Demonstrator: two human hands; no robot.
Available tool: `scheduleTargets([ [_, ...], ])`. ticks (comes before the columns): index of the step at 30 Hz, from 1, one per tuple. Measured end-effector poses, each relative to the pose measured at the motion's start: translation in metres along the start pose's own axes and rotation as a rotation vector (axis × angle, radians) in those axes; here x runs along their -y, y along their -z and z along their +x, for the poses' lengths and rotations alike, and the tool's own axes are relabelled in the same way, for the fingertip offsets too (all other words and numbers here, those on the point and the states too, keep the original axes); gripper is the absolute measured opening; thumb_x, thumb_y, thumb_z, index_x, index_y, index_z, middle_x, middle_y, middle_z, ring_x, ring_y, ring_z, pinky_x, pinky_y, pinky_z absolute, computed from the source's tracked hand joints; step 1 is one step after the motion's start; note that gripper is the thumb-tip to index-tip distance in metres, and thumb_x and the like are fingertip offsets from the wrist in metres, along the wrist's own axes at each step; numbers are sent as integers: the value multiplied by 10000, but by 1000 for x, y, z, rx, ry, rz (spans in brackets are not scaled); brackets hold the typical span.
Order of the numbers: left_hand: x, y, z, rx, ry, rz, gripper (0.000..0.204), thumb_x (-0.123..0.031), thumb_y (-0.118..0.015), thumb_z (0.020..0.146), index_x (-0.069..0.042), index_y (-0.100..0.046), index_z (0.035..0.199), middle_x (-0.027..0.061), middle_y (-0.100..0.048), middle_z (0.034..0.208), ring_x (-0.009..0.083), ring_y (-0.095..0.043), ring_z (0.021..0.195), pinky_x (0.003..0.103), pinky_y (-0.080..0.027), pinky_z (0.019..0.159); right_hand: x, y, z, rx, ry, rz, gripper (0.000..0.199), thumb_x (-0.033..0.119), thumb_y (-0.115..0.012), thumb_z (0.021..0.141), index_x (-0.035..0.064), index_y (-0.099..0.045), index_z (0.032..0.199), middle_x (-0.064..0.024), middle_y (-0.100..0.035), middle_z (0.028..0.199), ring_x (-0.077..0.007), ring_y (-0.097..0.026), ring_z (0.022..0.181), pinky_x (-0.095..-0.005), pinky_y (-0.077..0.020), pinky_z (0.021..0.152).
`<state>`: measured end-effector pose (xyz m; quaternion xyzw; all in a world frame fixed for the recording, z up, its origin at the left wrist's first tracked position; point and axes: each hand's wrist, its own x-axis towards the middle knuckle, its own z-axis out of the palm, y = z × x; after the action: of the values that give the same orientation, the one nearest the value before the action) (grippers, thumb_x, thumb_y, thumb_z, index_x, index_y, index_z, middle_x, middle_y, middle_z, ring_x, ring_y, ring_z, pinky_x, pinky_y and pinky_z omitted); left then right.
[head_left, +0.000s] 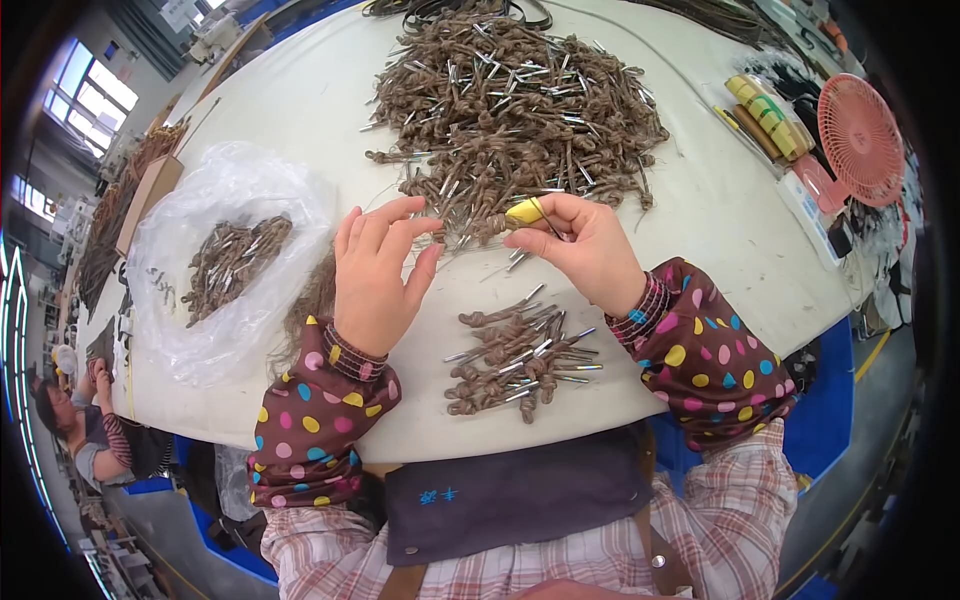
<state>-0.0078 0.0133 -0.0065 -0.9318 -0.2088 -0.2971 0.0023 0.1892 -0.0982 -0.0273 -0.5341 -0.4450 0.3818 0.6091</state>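
Observation:
My right hand [590,250] is closed in a pinch on a brown knotted cord [492,227], just in front of a big heap of similar cords [520,110]. A small yellow piece [525,210] shows at its index finger; I cannot tell whether it is a finger cover or part of a tool. To the left, my left hand [378,275] is open, thumb and fingers apart, its fingertips close to the cord's left end. Between my forearms lies a smaller pile of knotted cords [525,360] with shiny metal tips.
A clear plastic bag [180,330] holding more cords lies at left on the white table [410,420]. Loose brown strands [312,305] lie beside it. At right stand a pink fan [862,140] and yellow rolls [768,115]. Another person [90,430] sits at far left.

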Motion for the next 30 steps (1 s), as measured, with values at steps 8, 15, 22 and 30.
scheduleTargets([
  [8,-14,4,-1,-87,-78,-42,276,-94,-706,746,-155,-674,1014,-5,-616,1086,193,-571,944,461,-319,1016,3,-11,-9,-2,149,-401,222,94,-719,796,-4,-652,983,27,-581,732,-27,-385,590,-190,-337,525],
  [15,-15,-1,-3,-152,-120,18,285,-66,-730,703,-169,-695,967,-35,-643,1058,171,-578,915,459,-299,1033,4,-16,-13,-18,249,-429,229,95,-732,778,12,-663,980,4,-564,707,-42,-359,562,-202,-319,495],
  [22,-12,-2,0,-167,-169,-9,201,-16,-700,699,-127,-624,850,-37,-676,955,176,-606,871,465,-286,1055,9,-15,-14,14,226,-419,226,79,-729,781,5,-655,981,27,-556,707,-34,-362,574,-196,-320,507],
  [30,-7,0,0,-28,-157,-287,178,15,-629,736,-86,-570,870,50,-654,1025,226,-609,912,440,-412,956,-2,-4,-2,-51,112,-178,211,80,-724,772,27,-664,967,36,-574,726,-30,-352,556,-198,-317,497],
])
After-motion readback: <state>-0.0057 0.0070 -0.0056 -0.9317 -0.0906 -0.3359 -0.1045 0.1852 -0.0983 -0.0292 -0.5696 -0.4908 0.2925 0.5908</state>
